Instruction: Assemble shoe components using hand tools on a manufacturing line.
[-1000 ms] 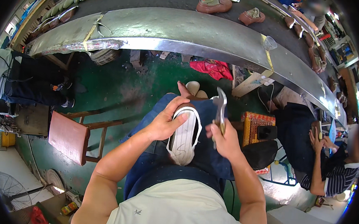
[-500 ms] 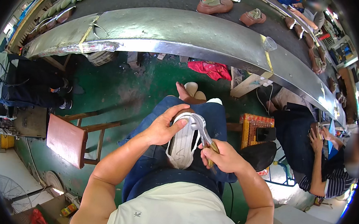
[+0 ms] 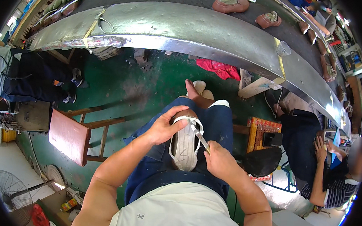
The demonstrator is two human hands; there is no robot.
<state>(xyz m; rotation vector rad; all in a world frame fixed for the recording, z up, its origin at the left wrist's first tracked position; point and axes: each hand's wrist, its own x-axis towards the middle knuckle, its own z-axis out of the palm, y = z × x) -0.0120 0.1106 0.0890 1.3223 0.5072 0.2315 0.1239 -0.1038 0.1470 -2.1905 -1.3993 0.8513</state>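
Observation:
On my lap lies a shoe upper on its last (image 3: 184, 148), sole side up, with a pale insole, a white edge and a brown toe pointing away from me. My left hand (image 3: 162, 126) grips the toe end, fingers wrapped over its far side and thumb pressed on the sole near the edge. My right hand (image 3: 223, 160) is closed around metal pincers (image 3: 199, 135). Their head reaches the right edge of the toe, close to my left thumb. Whether the jaws hold the upper's edge, I cannot make out. The pincers' handles are mostly hidden in my right palm.
Ahead runs a metal-edged conveyor bench (image 3: 161, 29) carrying several brown shoes (image 3: 230, 3). A stool (image 3: 69, 137) stands left and a fan (image 3: 8, 193) lower left. Beside an orange crate (image 3: 252, 132) at right, a co-worker (image 3: 330, 172) sits. Another person (image 3: 30, 77) stands at far left.
The pincers have turned in my right hand, so their head shows narrower and lies at the toe's right edge. My left hand keeps its grip. The whole view has shifted slightly.

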